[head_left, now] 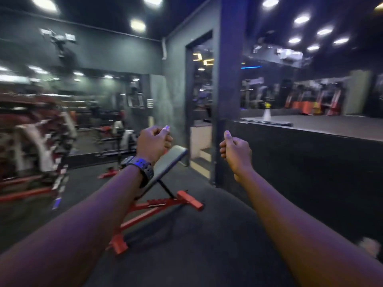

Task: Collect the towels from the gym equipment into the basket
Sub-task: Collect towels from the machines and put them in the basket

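Both my arms reach forward at chest height. My left hand (154, 141), with a black watch on the wrist, has its fingers curled and holds nothing. My right hand (235, 151) is also curled with the thumb up and holds nothing. An incline bench (167, 164) with a dark pad and a red frame stands on the floor just beyond my left hand, its pad bare. Pale towels (126, 137) hang on equipment further back at the left, by the mirror; the view there is blurred. No basket is in view.
Blurred red and white machines (41, 146) fill the left side. A dark pillar (227, 90) and a doorway (202, 112) stand ahead. A raised black platform (310, 146) runs along the right, with a spray bottle (267, 112) on it. Dark floor lies in front.
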`<act>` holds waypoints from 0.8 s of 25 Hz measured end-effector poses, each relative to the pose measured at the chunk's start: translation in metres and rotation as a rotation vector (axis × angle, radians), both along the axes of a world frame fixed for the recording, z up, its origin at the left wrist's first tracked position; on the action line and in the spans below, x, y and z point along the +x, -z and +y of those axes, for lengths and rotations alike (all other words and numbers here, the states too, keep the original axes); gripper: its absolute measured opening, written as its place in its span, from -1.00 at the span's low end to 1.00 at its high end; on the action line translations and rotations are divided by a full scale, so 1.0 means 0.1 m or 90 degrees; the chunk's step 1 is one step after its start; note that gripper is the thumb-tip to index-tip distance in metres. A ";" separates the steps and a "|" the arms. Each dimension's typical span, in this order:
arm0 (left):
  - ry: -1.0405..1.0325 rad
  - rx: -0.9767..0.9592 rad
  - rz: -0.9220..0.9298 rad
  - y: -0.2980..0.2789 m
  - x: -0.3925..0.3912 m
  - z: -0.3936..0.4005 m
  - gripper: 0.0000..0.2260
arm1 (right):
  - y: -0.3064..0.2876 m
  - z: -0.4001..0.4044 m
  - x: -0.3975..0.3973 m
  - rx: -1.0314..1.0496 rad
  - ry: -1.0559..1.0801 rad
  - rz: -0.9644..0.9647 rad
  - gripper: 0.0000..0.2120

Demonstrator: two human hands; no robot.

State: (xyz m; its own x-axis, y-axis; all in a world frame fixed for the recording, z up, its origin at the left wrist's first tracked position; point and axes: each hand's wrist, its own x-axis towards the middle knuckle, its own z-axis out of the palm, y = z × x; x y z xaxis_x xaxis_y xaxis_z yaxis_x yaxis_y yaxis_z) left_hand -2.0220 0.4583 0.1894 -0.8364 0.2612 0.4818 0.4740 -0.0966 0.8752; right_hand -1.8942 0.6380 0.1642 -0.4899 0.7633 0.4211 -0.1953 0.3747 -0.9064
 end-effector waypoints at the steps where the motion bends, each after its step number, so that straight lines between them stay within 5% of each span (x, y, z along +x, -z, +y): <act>1: -0.038 0.004 -0.002 0.02 -0.11 -0.35 -0.77 | -0.02 -0.26 -0.19 -0.001 -0.038 0.009 -0.55; 9: -0.265 0.022 -0.047 0.24 -0.57 -2.66 -0.69 | 0.14 -1.95 -1.05 -0.029 -0.206 0.018 -0.55; 20: -0.369 0.058 -0.024 0.13 -0.74 -3.36 -0.66 | 0.06 -2.50 -1.60 -0.001 -0.239 0.005 -0.55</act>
State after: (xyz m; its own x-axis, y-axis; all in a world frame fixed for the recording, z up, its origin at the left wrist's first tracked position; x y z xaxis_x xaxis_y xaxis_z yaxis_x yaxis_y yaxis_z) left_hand -2.0957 0.1224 0.1768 -0.8475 -0.2852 0.4476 0.4402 0.0934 0.8930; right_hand -2.0542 0.3880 0.1585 -0.7326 0.5320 0.4246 -0.3258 0.2735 -0.9050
